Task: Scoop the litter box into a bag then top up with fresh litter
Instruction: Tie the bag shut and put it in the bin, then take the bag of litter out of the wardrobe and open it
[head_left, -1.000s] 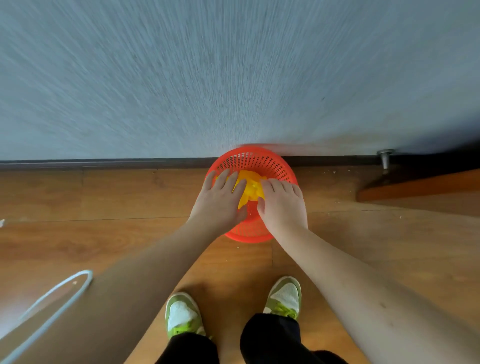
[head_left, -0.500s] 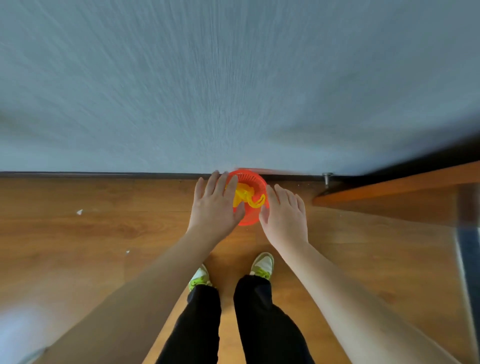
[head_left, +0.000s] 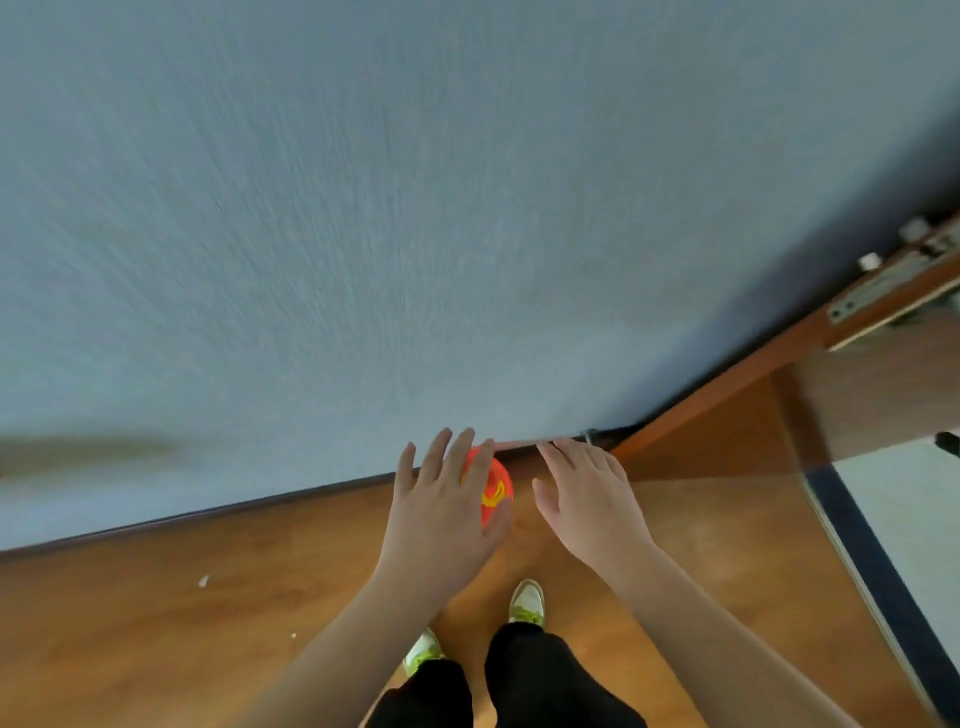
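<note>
Left hand (head_left: 441, 512) and right hand (head_left: 589, 501) centre frame, fingers spread, each grip empty, red basket (head_left: 493, 493) holding something yellow on wooden floor (head_left: 208, 623) between them, by grey wall (head_left: 415, 208).

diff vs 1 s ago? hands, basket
The person has stood up: the red basket with the yellow thing inside looks far smaller. Left hand and right hand lifted off it, open, empty. The basket stays on the wood floor by the wall.

Our single head-worn view, looking steeply down from standing height, wall (head_left: 363, 208) at twelve o'clock, floor (head_left: 156, 623) near six
</note>
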